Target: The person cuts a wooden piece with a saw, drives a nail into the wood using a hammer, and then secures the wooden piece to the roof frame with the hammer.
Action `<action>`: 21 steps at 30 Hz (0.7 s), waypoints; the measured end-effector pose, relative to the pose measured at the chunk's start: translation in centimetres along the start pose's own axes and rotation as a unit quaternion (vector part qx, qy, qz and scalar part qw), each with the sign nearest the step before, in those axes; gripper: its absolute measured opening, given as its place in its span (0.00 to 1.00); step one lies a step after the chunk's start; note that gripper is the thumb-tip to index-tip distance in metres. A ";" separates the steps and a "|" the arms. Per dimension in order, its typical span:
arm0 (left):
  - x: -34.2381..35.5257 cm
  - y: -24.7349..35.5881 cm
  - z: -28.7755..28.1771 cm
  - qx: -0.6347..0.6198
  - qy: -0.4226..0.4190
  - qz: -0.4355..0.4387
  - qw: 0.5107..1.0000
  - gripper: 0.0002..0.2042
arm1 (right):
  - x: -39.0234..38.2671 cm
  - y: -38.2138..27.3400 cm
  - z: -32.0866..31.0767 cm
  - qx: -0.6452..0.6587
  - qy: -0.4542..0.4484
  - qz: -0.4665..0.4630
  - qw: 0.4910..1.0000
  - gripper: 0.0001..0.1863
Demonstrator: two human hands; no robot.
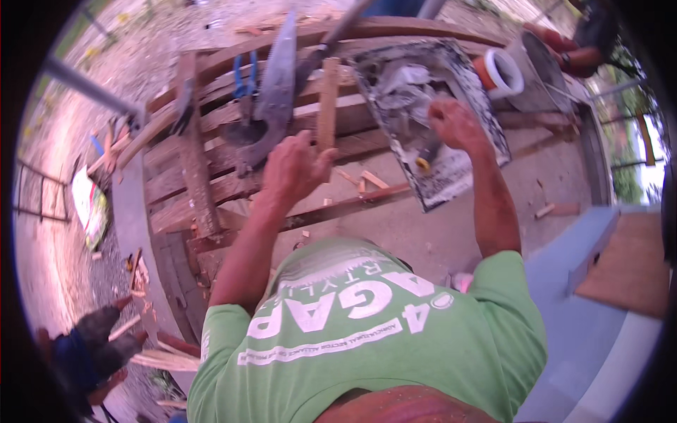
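Note:
A narrow pale wooden strip point(330, 99) stands out from my left hand point(300, 162), whose fingers are closed round its near end. To its left lie a hand saw point(276, 77), blue-handled pliers point(244, 84) and dark metal tools. My right hand point(457, 123) is closed over a paint-smeared rectangular tray point(486, 148), which holds crumpled clear plastic point(409, 84). Just below that hand is a dark tool with a yellow end point(424, 158); what my fingers grip is hidden.
Rough planks point(197, 176) form the work surface, with a hammer point(185, 102) and wood offcuts point(374, 180). A white-orange container point(501, 74) and metal bucket point(536, 84) stand right. A blue surface with a board point(620, 261) is lower right. Other people appear upper right point(585, 39) and lower left point(84, 352).

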State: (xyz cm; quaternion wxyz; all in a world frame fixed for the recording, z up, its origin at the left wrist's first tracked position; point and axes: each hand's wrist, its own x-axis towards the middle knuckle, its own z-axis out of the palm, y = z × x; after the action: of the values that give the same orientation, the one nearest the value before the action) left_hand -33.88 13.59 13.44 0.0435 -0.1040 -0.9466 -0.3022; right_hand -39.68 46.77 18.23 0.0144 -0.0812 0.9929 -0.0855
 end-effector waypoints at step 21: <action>0.9 -32.7 -23.0 0.364 -0.017 -0.044 0.930 0.31 | -2.8 0.2 -0.6 0.418 0.026 -0.064 0.906 0.09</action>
State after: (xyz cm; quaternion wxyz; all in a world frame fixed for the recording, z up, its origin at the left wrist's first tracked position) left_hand -41.65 -25.64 13.89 0.0485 -0.0446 -0.9958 0.0637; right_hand -36.95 47.53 18.84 0.0158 -0.1288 0.8591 -0.4951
